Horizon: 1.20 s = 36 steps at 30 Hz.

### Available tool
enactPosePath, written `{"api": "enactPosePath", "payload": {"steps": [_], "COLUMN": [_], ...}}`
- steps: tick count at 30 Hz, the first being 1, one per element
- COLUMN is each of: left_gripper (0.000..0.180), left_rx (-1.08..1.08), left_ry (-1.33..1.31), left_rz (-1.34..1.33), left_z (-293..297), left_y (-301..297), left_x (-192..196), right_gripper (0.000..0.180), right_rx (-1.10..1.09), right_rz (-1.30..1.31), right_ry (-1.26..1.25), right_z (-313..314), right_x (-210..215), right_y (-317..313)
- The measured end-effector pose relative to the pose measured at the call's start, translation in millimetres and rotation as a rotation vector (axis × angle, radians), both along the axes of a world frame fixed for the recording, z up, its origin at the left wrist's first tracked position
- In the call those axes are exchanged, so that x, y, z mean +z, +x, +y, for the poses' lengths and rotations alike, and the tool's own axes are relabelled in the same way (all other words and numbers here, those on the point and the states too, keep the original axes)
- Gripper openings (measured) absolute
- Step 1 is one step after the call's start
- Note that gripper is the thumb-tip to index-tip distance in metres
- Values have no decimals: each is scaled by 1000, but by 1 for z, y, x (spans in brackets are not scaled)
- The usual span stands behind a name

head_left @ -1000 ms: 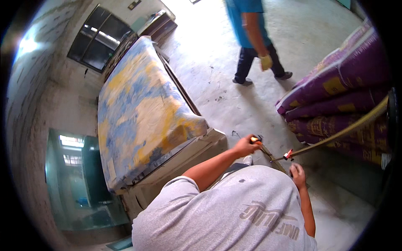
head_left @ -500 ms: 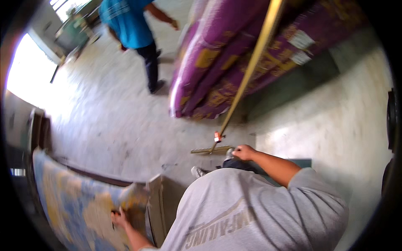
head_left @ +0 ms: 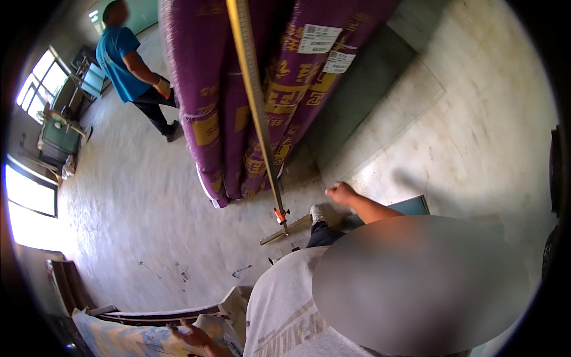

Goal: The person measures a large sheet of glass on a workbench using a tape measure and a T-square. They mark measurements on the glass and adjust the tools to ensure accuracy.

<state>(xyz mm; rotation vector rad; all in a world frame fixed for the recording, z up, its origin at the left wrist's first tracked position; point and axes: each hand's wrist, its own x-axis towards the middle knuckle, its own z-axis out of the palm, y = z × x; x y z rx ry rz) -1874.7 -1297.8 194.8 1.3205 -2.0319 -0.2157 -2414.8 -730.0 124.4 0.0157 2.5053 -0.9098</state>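
Note:
My left hand point(head_left: 194, 335) is low at the left, over a cloth-covered surface point(head_left: 128, 336) patterned in blue and yellow. Its fingers are spread and I see nothing in them. My right hand point(head_left: 342, 194) hangs in front of me with its fingers curled in, nothing showing in it. Ahead of it, a long yellow T-shaped ruler point(head_left: 257, 101) stands tilted, with its crossbar down by my shoe and an orange slider point(head_left: 280, 216) near its lower end. Behind the ruler lean tall purple wrapped packages point(head_left: 205, 77) with yellow print and white labels.
At the upper left a person in a blue shirt point(head_left: 122, 62) walks on the grey floor point(head_left: 131, 196). Dark green sheets point(head_left: 363, 89) lean on the pale wall at the right. Equipment point(head_left: 59, 134) stands by the far-left windows.
My view has swung right, so the packages and ruler appear farther left. My left hand's fingers have spread; the small dark thing in them earlier no longer shows. The person in blue has turned.

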Motion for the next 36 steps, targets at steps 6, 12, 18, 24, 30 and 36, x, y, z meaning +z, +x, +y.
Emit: {"api": "enactPosePath", "payload": {"steps": [6,12,18,24,30,36], "left_gripper": [25,20,34,33,50,70], "left_rx": [-672,-1184,-1585,-1540,-1310,-1064], "left_ry": [248,459,573,774,959,969], "left_rz": [117,-155,-332,-412,-258,-449], "left_z": [162,287,368,423,458,489], "left_y": [-239,-440,-583,-719,-844,-906], "left_x": [102,155,138,30,-135,-172], "right_gripper": [23,37,59,50,45,57], "right_rx": [237,-356,-551,-504,-453,-435], "right_rz": [738,497,206,238,84,53], "right_ry": [404,142,-154,-240,-354,-467], "right_z": [58,82,58,59,61,66], "right_x": [-34,-125,-94,-88,-64,-127], "right_y": [-181,-329,-365,-362,-359,-368]}}
